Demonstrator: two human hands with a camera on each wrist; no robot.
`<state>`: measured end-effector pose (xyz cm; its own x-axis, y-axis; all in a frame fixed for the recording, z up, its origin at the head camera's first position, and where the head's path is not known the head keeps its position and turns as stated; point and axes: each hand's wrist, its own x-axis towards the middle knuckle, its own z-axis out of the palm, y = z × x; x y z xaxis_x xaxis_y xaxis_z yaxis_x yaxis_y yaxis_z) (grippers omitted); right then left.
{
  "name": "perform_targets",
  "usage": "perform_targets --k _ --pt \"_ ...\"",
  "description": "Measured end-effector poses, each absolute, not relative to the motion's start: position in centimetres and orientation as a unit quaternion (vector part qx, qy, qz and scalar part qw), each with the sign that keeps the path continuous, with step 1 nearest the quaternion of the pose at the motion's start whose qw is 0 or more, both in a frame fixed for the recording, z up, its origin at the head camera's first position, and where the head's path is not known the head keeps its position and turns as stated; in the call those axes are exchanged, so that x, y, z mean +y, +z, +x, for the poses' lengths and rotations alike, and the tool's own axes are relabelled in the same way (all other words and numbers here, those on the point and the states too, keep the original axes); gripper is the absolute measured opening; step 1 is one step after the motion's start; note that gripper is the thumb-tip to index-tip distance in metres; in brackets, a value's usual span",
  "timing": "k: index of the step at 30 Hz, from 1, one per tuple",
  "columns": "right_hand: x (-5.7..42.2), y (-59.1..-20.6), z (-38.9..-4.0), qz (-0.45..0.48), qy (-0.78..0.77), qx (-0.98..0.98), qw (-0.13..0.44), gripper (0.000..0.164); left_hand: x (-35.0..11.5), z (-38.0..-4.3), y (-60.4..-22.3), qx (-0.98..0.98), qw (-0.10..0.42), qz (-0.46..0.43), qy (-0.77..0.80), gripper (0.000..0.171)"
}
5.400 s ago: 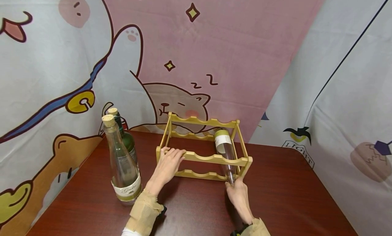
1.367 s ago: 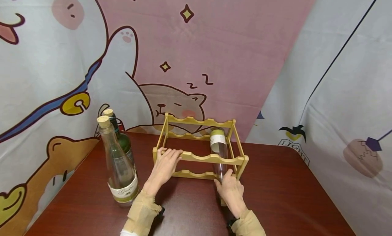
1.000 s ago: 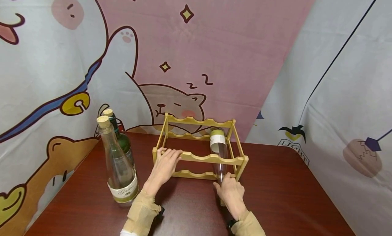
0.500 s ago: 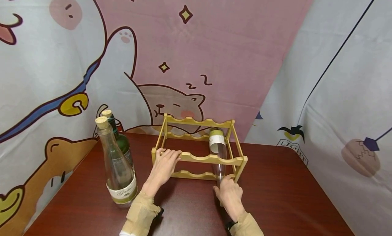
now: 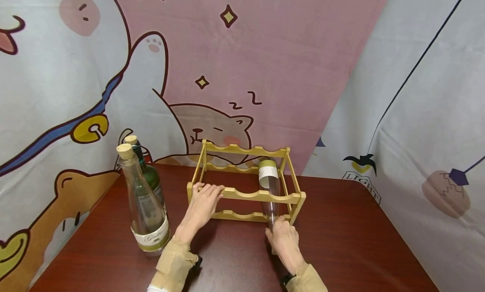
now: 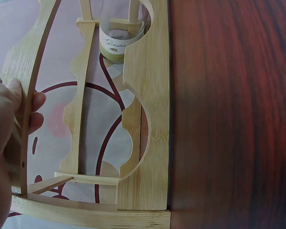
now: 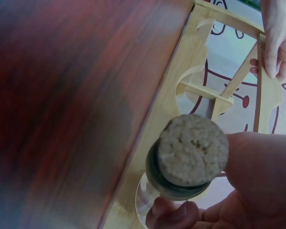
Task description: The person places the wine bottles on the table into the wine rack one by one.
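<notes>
A clear glass bottle (image 5: 269, 184) with a white and yellow-green label lies in the lower level of the wooden wine rack (image 5: 257, 196), base toward the back wall. My right hand (image 5: 284, 240) holds its neck, which sticks out at the rack's front. From the right wrist view, the cork (image 7: 194, 150) faces the camera and the fingers (image 7: 174, 214) curl beneath the neck. My left hand (image 5: 203, 202) grips the upper front rail near the rack's left end. In the left wrist view, thumb and fingertips (image 6: 36, 110) lie on either side of that rail.
Left of the rack stand a corked clear bottle (image 5: 145, 212) and, behind it, a corked green bottle (image 5: 152, 176). All rest on a dark red-brown table (image 5: 352, 241). A cartoon-printed cloth (image 5: 265, 73) hangs close behind the rack.
Since the oldest frame, the bottle in the rack has shifted slightly left, and my right hand has moved left with its neck. My left hand stays on the rail. The last second shows hardly any motion.
</notes>
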<state>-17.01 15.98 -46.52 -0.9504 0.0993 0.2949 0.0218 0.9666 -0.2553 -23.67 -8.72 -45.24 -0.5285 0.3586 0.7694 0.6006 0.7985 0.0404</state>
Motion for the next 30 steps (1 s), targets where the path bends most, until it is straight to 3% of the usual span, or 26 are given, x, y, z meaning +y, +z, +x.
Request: perform_targets --k 30 --pt "16.72 -46.52 -17.19 -0.026 0.201 -0.976 0.083 0.032 -8.72 -23.60 -45.11 -0.866 0.388 -0.275 -0.156 0.017"
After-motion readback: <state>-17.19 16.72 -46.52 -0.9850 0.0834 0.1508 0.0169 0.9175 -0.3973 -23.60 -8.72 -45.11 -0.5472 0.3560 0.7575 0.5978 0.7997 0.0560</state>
